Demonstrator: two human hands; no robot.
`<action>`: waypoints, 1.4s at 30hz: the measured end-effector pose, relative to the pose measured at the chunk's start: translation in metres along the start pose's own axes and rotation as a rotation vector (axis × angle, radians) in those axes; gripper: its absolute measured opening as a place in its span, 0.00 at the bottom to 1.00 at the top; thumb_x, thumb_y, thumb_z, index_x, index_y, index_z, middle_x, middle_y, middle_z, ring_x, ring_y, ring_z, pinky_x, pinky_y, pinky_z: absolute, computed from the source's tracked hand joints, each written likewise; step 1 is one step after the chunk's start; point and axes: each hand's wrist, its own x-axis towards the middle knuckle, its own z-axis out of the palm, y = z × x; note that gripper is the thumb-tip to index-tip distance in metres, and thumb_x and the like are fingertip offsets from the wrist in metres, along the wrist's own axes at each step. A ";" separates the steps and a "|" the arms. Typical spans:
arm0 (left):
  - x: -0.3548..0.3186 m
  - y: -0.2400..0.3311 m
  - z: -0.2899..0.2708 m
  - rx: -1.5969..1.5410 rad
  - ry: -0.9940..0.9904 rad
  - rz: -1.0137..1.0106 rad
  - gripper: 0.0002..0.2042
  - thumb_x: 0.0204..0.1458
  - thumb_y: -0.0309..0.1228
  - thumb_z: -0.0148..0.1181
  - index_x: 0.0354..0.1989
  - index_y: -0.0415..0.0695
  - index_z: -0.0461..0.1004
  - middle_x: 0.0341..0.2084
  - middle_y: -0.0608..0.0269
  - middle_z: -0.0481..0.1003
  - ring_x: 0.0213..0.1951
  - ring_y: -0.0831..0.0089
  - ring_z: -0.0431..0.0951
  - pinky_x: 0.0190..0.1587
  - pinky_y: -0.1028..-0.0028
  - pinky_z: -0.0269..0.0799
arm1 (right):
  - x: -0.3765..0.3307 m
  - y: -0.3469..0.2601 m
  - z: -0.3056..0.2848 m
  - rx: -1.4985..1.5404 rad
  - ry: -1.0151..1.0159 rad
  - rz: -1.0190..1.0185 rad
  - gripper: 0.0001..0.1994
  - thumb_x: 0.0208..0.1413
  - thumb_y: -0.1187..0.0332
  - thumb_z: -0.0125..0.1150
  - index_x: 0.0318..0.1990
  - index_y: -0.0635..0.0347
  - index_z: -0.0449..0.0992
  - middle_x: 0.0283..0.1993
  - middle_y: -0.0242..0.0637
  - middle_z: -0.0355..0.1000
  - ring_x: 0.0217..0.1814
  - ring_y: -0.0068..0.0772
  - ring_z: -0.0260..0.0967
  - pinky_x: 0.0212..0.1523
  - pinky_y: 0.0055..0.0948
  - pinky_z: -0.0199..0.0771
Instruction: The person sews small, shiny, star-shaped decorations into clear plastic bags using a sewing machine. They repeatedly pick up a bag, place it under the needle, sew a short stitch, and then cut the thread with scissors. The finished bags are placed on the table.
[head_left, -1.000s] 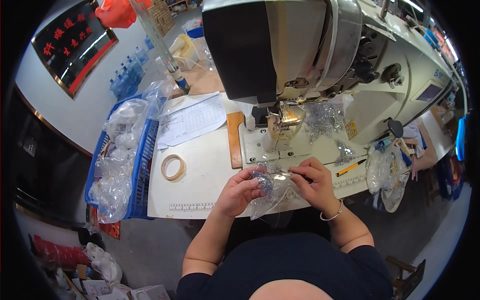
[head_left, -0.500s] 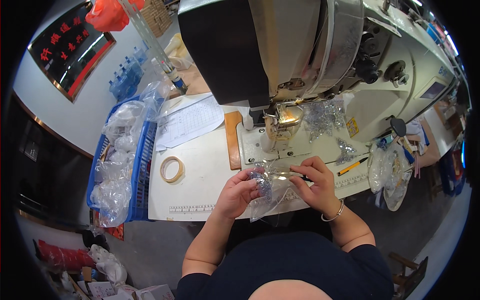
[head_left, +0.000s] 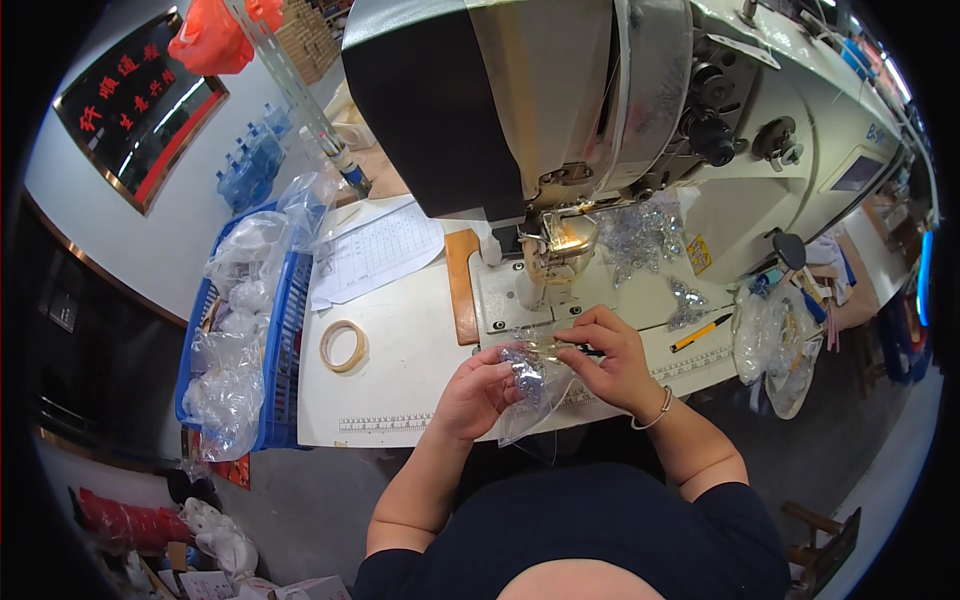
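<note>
Beaded appliqué (head_left: 528,378), silvery blue on clear film (head_left: 522,424), sits just below the centre of the frame, above the front edge of the white table (head_left: 400,390). The left hand (head_left: 474,396) pinches its left side between thumb and fingers. To its right, the right hand (head_left: 608,362) grips a slim metal tool (head_left: 543,351) whose tip meets the upper part of the piece; whether it is tweezers or snips I cannot tell.

It looks light and limp, with film that probably slides and creases easily and beading that could snag or shed. A flat pinch on the film margin or the beaded edge seems safest.

Similar glittering pieces (head_left: 645,240) lie right of centre, beside the sewing machine (head_left: 655,90), near a yellow pen-like tool (head_left: 700,333).
</note>
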 end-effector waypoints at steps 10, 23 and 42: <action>-0.007 -0.001 0.003 0.191 0.000 0.097 0.17 0.49 0.23 0.51 0.49 0.34 0.66 0.45 0.52 0.71 0.43 0.67 0.75 0.45 0.68 0.74 | -0.014 0.012 -0.004 0.405 0.198 0.204 0.09 0.50 0.76 0.59 0.40 0.63 0.72 0.37 0.30 0.63 0.31 0.16 0.55 0.31 0.15 0.56; -0.015 -0.002 -0.002 0.198 0.017 0.141 0.17 0.48 0.22 0.51 0.49 0.34 0.66 0.46 0.51 0.70 0.46 0.62 0.74 0.47 0.65 0.73 | -0.035 0.007 0.004 0.350 0.202 0.289 0.03 0.55 0.74 0.55 0.34 0.63 0.72 0.30 0.30 0.62 0.32 0.21 0.58 0.34 0.20 0.57; -0.041 -0.010 0.023 1.891 0.149 1.376 0.17 0.34 0.15 0.61 0.34 0.49 0.80 0.42 0.65 0.73 0.47 0.60 0.71 0.47 0.69 0.72 | -0.042 -0.015 0.020 1.647 -0.221 0.712 0.38 0.46 0.47 0.64 0.58 0.62 0.57 0.58 0.39 0.62 0.42 0.20 0.64 0.25 0.14 0.61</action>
